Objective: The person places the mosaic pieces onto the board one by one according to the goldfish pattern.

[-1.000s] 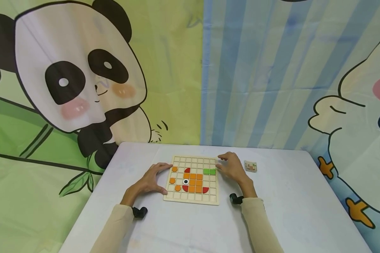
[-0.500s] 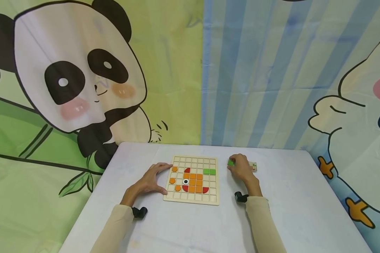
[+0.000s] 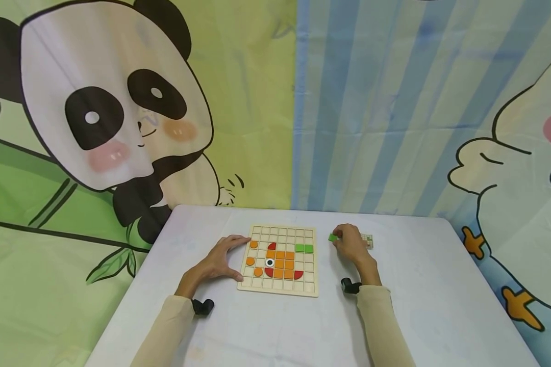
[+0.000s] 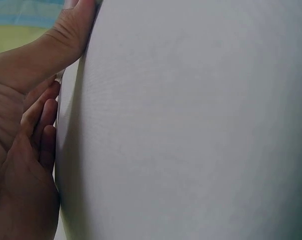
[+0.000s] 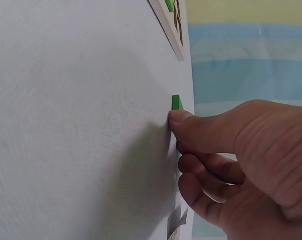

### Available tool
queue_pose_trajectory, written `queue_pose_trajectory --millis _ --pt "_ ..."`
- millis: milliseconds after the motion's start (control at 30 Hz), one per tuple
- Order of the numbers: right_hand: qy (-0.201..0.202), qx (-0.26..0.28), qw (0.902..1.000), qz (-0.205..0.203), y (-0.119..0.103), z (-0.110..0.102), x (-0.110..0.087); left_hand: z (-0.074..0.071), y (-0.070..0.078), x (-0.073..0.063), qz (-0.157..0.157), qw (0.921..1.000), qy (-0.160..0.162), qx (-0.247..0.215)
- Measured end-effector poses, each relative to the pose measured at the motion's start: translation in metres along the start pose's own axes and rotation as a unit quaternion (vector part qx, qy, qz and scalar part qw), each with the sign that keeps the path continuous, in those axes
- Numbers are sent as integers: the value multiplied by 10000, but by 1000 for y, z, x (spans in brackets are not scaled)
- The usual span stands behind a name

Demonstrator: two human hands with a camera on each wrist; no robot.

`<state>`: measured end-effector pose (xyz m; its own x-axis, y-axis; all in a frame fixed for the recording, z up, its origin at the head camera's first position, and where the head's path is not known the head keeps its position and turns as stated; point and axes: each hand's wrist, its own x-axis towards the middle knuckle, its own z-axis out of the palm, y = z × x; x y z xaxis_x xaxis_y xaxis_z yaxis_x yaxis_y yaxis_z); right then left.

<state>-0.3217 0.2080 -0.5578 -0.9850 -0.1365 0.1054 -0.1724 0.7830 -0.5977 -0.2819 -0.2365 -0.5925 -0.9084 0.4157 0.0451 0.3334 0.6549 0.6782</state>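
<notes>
A square pale wooden grid board (image 3: 308,286) lies on the table. My left hand (image 3: 217,260) rests against its left side, thumb near the lower corner and fingertips higher up. On the board, a block of orange square tiles (image 3: 284,264) sits beside a white eye tile (image 3: 270,262), with red rounded pieces (image 3: 298,274) around them. Orange discs (image 3: 250,261) lie along the left; two green tiles (image 3: 304,248) sit at the right. Right of the board, my right hand (image 3: 351,245) pinches another green tile (image 5: 176,103) between thumb and finger, close over the table.
A small patterned card (image 3: 370,241) lies just beyond my right hand, partly hidden by it. The white table (image 3: 275,331) meets a cartoon curtain (image 3: 252,127) behind its back edge. Each wrist wears a black camera (image 3: 204,307).
My right hand has moved right from the board's right edge toward the card, and a green tile now shows in its fingers. The left hand and the board stay in place.
</notes>
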Motion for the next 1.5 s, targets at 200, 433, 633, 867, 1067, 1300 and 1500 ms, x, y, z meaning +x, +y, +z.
queue_pose_trajectory --millis 200,433,633,867,1067,1300,1500 --pt "-84 415 9977 -532 0 7 1 0 0 0 -40 10000 -47 -62" --pt "-120 867 9896 -1141 -15 17 6 -2 5 -1 -27 10000 -24 -31" --pt "-367 896 9878 -1222 -30 28 9 -1 4 -1 -36 10000 -43 1" --pt "-493 984 9879 -1093 -45 40 11 -3 6 -1 3 10000 -12 4" --pt "-505 934 9873 -1180 -45 41 12 -2 6 0 -49 10000 -38 -37" --pt "-427 875 9885 -1158 -48 41 11 -2 4 2 -106 9999 -27 83" --pt "-411 843 9887 -1171 -49 46 11 -1 3 1 12 9999 40 123"
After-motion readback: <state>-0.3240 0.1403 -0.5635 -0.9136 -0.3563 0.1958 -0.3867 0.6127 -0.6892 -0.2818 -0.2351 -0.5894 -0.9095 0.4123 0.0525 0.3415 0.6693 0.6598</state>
